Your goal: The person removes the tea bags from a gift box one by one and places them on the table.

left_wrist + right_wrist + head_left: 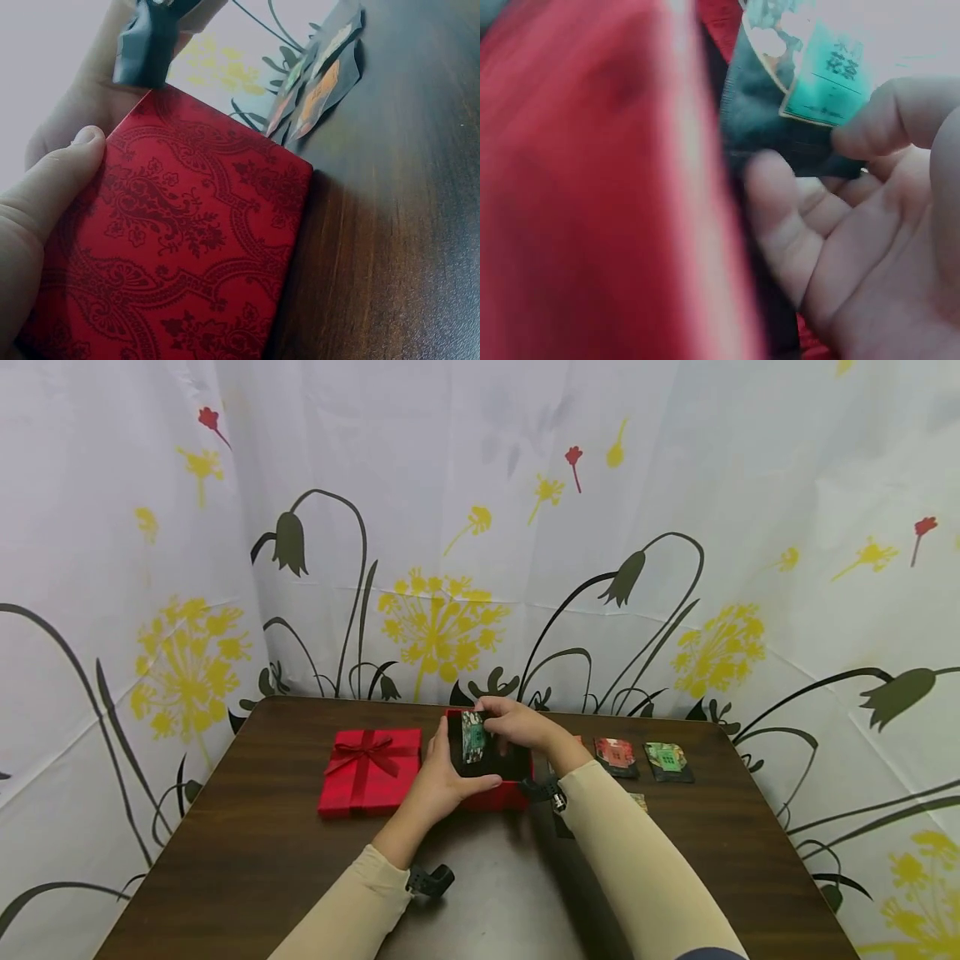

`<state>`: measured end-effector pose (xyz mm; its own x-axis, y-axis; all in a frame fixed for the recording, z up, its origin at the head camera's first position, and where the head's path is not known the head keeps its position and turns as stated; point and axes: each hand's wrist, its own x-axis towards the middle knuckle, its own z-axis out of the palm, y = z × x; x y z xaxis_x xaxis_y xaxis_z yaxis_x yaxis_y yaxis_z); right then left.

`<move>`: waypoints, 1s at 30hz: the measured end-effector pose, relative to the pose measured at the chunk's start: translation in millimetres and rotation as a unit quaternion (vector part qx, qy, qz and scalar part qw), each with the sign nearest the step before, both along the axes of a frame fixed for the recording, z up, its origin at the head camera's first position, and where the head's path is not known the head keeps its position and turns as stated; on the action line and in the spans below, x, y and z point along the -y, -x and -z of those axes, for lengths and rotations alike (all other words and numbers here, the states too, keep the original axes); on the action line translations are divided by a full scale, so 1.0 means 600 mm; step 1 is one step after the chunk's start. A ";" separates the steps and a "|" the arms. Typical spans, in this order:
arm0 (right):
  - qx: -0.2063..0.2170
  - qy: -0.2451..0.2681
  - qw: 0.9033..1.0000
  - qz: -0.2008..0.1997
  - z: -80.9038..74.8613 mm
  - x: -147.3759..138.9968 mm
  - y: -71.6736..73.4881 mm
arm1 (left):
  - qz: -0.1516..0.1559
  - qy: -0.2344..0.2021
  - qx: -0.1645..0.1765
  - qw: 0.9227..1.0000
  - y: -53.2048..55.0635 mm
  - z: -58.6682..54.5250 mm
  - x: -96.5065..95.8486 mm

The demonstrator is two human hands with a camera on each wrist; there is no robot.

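Note:
A red patterned box (495, 800) with a dark inside stands without its lid near the back of the table. My left hand (441, 781) grips its left side, the thumb lying along the near wall. In the left wrist view that wall of the box (180, 240) fills the middle. My right hand (517, 725) reaches in over the far right part and pinches a dark tea sachet (473, 739) with a green label. In the right wrist view the sachet (761, 112) sits between thumb and fingers, while the blurred box wall (592, 195) covers the left.
A red lid (341, 781) tied with a ribbon bow lies left of the box. To the right lie a red-labelled sachet (617, 757) and a green-labelled sachet (668, 762); further sachets are partly hidden behind my right arm. A flowered curtain (480, 527) hangs behind the table.

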<state>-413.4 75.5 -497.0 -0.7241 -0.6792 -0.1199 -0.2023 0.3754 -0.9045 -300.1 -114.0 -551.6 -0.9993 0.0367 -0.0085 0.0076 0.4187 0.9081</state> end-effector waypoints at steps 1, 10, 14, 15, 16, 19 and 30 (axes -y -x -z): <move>-0.002 0.000 1.000 0.001 0.002 0.000 -0.002 | 0.001 0.000 0.002 1.000 -0.001 0.001 0.001; -0.058 0.004 0.998 0.035 -0.002 -0.013 -0.029 | 0.011 -0.007 0.016 1.000 -0.005 0.000 0.004; -0.084 0.039 0.992 0.086 0.004 -0.022 -0.050 | 0.008 -0.010 0.014 1.000 -0.003 0.001 0.003; -0.084 0.050 0.990 0.099 0.004 -0.024 -0.056 | 0.007 -0.010 0.012 1.000 -0.002 0.001 0.003; -0.084 0.060 0.988 0.111 0.006 -0.027 -0.062 | 0.006 -0.011 0.012 1.000 -0.002 0.002 0.002; -0.083 0.078 0.984 0.140 0.009 -0.036 -0.081 | 0.008 -0.012 0.012 1.000 -0.002 0.002 0.002; -0.042 0.131 0.970 0.203 0.013 -0.052 -0.137 | 0.001 -0.006 0.013 1.000 0.000 0.001 0.001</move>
<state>-330.9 106.7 -505.0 -0.9375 -0.3361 0.0895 -0.1636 0.1990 -0.9663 -300.0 -114.5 -551.9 -0.9987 0.0394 -0.0332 -0.0143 0.4085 0.9127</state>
